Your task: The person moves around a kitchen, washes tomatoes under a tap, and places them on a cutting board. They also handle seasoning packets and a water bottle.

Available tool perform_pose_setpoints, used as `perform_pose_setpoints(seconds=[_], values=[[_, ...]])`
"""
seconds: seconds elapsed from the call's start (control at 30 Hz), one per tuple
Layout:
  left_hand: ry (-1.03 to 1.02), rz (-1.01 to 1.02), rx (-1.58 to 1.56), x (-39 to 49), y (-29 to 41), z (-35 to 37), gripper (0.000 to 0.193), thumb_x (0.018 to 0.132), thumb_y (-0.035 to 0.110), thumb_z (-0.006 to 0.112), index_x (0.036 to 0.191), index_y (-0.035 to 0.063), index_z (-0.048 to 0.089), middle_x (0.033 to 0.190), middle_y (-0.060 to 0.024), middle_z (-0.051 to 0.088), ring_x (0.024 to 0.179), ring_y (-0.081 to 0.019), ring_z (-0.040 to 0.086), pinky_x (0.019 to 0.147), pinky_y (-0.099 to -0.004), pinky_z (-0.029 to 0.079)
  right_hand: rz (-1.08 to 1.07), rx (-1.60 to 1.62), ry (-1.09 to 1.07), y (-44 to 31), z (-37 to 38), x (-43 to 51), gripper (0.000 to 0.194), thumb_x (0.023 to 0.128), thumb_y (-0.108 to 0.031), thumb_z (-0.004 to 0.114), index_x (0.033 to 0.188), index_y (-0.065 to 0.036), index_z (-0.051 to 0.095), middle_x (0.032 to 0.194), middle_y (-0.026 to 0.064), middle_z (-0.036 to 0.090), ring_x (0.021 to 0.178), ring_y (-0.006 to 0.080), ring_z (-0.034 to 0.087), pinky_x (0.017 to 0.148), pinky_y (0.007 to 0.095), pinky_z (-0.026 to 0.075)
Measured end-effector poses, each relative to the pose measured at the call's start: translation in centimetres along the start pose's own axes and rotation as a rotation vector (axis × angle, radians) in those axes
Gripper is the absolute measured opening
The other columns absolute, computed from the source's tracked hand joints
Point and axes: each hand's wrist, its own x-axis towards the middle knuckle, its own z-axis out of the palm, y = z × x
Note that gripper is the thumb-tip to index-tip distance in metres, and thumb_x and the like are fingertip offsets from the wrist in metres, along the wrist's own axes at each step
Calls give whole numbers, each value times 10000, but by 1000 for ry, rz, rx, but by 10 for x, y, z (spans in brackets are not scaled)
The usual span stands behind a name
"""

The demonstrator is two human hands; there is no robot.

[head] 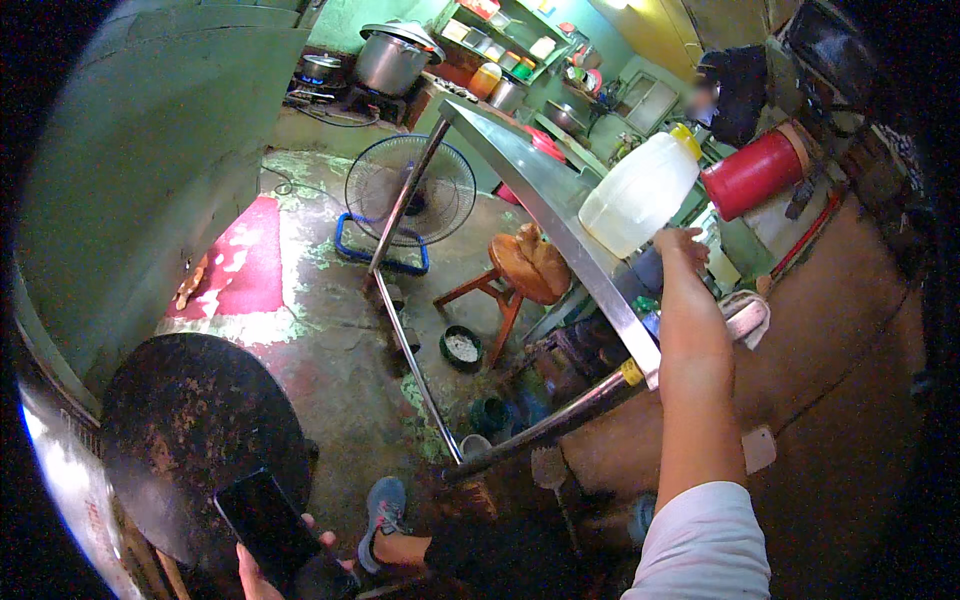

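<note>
At the bottom left my left hand [255,576] grips a smartphone [264,521] with a dark screen. My right arm stretches forward past the near corner of a metal-topped table [541,202]. Close beside the lower end of a translucent white plastic jar [641,193] is my right hand [681,246]; its fingers are partly hidden, and whether they touch anything is unclear. The jar has a yellow lid [685,141] and appears tilted in this slanted view.
A large blackened round pan [206,442] stands at the left. A floor fan [410,191], a wooden stool [529,264] with a cat [534,244] on it, and a bowl of white contents [461,348] occupy the floor. Beyond are a red cylinder [756,171] and a large pot [390,64].
</note>
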Motion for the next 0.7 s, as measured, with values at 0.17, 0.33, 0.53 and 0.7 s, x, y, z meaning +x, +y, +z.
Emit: perform_pose_setpoints(seconds=[0.17,0.33,0.53,0.7], values=[[-53,51,-61,-4,10,10,634,937,506,371,1424,103,328,1380,-179,433,1197,-406,469,957,-559,406,-59,-81,-131,17,-5,-10,931,795,-507,549,1444,18,137,1411,222,378,1304,335,382,1034,479,349],[-52,88,-42,-13,20,14,643,941,515,354,1439,113,302,1426,-181,371,1253,-414,409,986,-560,378,-190,-239,-73,16,-16,-17,783,674,-558,661,1220,-5,567,1339,146,495,1172,325,520,974,438,413],[105,208,-53,-16,17,34,524,940,514,360,1278,130,472,1120,-124,605,902,-310,632,665,-521,540,-419,-213,-36,21,-21,-1,614,576,-409,763,1029,-4,672,1121,179,637,980,277,640,835,340,516],[-37,271,3,-14,14,21,531,942,519,336,1291,141,467,1136,-115,601,943,-318,621,737,-526,522,-613,-139,-153,10,-97,-77,900,621,-425,720,1358,-21,396,1417,183,371,1292,347,384,1055,411,363]])
